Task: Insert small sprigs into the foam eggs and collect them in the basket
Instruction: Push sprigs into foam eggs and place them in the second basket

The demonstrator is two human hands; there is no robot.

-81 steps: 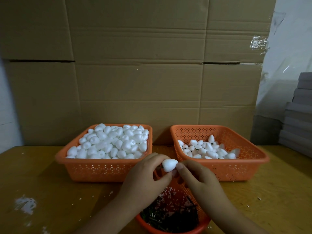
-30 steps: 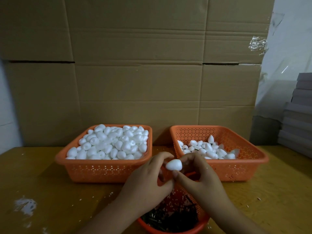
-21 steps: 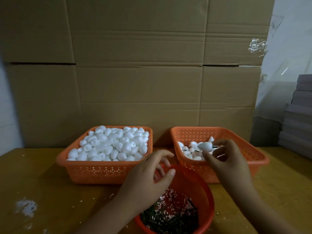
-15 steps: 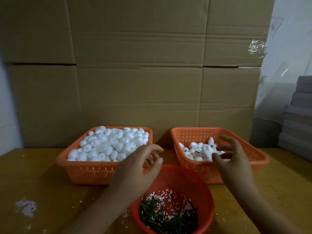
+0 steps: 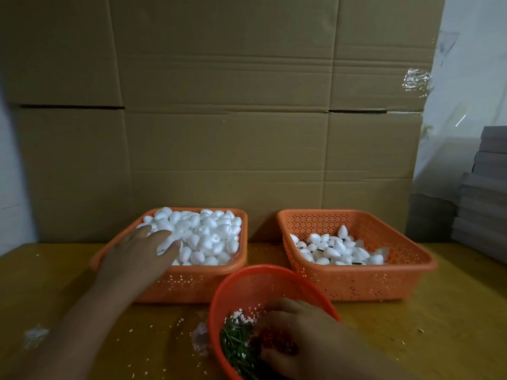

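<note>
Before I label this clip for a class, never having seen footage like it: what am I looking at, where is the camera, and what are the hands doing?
No machine here: a person works bare-handed, filmed by a camera worn on their head, looking forward and down. On the wooden table stand two square orange baskets. The left basket is heaped with plain foam eggs; the right basket holds fewer eggs, some showing green sprigs. Nearest is a round bowl of green sprigs. The left hand reaches onto the plain eggs; the right hand digs in the bowl. Whether either holds anything is hidden.
</note>
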